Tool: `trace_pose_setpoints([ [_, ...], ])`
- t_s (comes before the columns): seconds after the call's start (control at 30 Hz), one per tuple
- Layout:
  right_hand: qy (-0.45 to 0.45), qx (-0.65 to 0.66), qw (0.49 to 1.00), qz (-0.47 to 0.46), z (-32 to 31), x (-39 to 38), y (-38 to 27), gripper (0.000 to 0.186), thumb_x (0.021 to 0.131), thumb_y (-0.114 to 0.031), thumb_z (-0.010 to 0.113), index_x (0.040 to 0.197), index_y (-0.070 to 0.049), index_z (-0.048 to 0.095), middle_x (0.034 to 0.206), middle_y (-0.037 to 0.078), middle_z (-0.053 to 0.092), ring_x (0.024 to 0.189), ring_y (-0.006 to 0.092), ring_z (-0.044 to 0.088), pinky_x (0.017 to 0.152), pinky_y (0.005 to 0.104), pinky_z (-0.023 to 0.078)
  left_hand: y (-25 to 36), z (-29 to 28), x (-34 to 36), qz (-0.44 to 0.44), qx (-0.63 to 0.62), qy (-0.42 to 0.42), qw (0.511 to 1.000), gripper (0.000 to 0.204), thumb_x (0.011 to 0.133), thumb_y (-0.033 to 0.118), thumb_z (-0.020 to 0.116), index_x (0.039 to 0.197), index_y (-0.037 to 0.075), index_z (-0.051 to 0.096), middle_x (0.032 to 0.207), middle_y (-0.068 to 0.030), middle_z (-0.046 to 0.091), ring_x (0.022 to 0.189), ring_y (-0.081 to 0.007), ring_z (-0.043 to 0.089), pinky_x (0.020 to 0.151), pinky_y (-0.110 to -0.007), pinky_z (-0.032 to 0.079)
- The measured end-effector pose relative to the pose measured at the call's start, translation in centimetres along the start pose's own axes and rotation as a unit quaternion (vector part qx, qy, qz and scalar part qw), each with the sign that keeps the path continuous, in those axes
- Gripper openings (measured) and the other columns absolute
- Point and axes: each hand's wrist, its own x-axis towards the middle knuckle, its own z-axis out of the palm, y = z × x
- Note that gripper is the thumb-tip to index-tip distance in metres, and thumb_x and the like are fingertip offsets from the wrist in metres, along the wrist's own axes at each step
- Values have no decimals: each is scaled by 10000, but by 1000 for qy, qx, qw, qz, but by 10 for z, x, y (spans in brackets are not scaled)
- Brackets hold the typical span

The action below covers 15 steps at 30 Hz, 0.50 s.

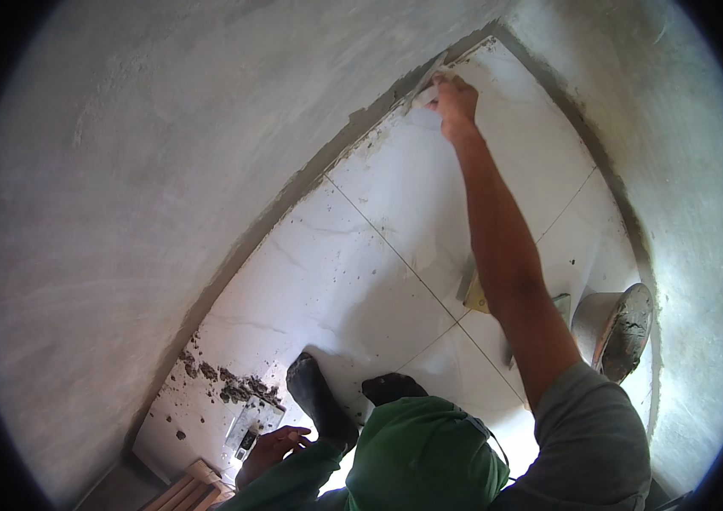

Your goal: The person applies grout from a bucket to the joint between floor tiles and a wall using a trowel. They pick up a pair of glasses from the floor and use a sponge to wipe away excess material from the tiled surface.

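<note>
My right arm reaches far forward to the base of the left wall, near the far corner. There my right hand (457, 100) is closed around a pale, thin-bladed scraper-like tool (423, 95), its edge against the joint between wall and floor. Fingers cover much of it, so its exact kind is hard to tell. My left hand (272, 451) is low at the left beside my leg, fingers loosely bent and apart, with no held thing visible. Close to it a flat metal trowel (257, 419) lies on the white tiled floor (353, 281), next to dark mortar crumbs (238, 387).
A tilted bucket (597, 319) with mortar inside stands by the right wall (702, 221). A yellow block-like object (474, 295) is partly behind my right arm. My dark-covered feet (314, 392) are on the tiles. Wooden slats (187, 490) show at lower left.
</note>
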Motion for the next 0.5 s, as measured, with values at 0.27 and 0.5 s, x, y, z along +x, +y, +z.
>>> trace_pose_setpoints([
  [0.27, -116, -7, 993, 11, 71, -195, 44, 157, 1044, -81, 675, 1173, -40, 754, 868, -1, 692, 847, 52, 588, 721, 266, 497, 23, 7, 3, -25, 32, -20, 999, 437, 1151, 302, 610, 1423, -39, 628, 1197, -94, 766, 1017, -135, 702, 940, -322, 582],
  [0.5, -64, -94, 992, -58, 0, -76, 13, 126, 1041, -118, 706, 1085, -29, 782, 837, -15, 694, 755, 69, 591, 657, 287, 490, 20, 2, 15, -11, 92, -45, 995, 503, 1153, 387, 603, 1418, -39, 629, 1176, -71, 760, 996, -127, 664, 940, -318, 557],
])
